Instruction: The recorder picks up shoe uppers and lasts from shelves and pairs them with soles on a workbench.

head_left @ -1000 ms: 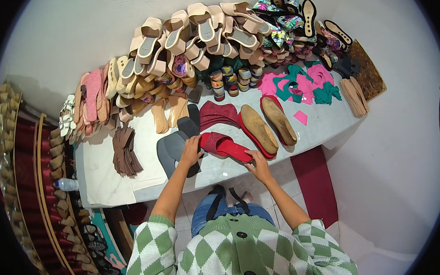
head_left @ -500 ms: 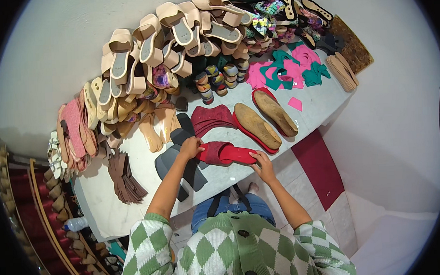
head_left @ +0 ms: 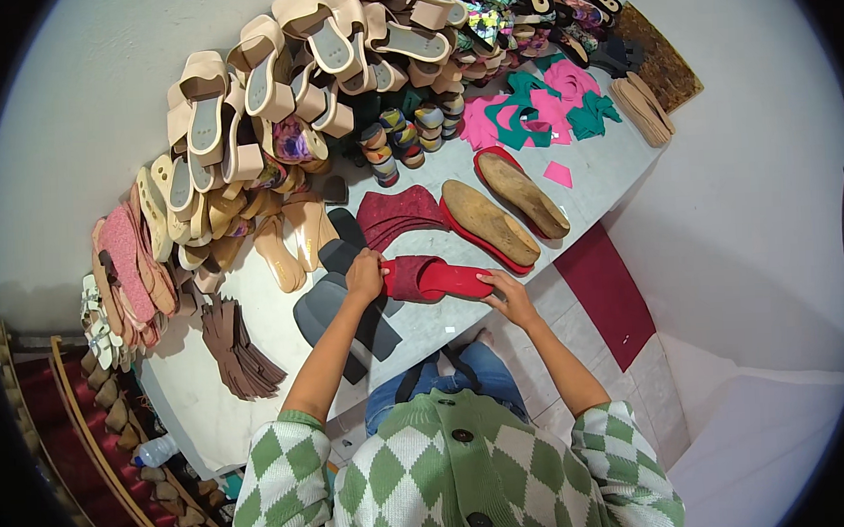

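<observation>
A red sandal sole (head_left: 446, 279) with a dark red upper band lies near the front edge of the white table (head_left: 588, 176). My left hand (head_left: 364, 274) grips its band end on the left. My right hand (head_left: 506, 294) holds its other end at the table's edge. Behind it lie a stack of dark red upper pieces (head_left: 399, 214) and two tan insoles on red soles (head_left: 488, 219). Dark grey sole pieces (head_left: 335, 310) lie under my left forearm.
A heap of beige sandals (head_left: 273, 91) fills the table's back. Pink and green cut-outs (head_left: 538, 112), small stacked rolls (head_left: 407, 137), brown cut pieces (head_left: 237, 347) and pink soles (head_left: 125, 267) lie around. A dark red mat (head_left: 607, 298) covers the floor at right.
The view has swung so the table sits more to the right. Both hands stay on the red sole, which has shifted slightly toward the table's front edge.
</observation>
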Motion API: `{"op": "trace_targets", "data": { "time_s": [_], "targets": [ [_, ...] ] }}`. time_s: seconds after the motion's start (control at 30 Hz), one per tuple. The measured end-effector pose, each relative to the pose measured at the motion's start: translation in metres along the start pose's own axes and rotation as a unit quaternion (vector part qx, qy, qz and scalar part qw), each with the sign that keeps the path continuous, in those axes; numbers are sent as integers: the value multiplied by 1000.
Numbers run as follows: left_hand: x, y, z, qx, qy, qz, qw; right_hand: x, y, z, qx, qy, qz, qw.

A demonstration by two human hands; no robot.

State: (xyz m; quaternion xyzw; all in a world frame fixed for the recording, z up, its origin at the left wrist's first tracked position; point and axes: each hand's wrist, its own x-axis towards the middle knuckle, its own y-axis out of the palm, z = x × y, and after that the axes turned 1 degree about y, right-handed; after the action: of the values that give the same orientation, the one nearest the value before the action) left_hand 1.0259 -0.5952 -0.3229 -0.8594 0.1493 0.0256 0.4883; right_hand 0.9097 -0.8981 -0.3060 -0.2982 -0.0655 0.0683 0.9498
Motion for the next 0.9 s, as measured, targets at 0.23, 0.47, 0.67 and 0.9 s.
{"op": "trace_targets", "data": {
  "time_s": [0.23, 0.47, 0.67, 0.9],
  "targets": [
    [-2, 2, -1, 17, -2, -20, 1000, 1, 7, -1, 9, -18, -26, 999],
    [-3, 1, -2, 13, -12, -13, 1000, -2, 7, -4, 17, 6, -18, 1000],
    [-4, 1, 4, -99, -21, -17, 995, 1, -13, 4, 34, -17, -28, 999],
    [-38, -18, -2, -450, -141, 51, 880, -1, -38, 15, 61, -70, 3, 996]
  ]
}}
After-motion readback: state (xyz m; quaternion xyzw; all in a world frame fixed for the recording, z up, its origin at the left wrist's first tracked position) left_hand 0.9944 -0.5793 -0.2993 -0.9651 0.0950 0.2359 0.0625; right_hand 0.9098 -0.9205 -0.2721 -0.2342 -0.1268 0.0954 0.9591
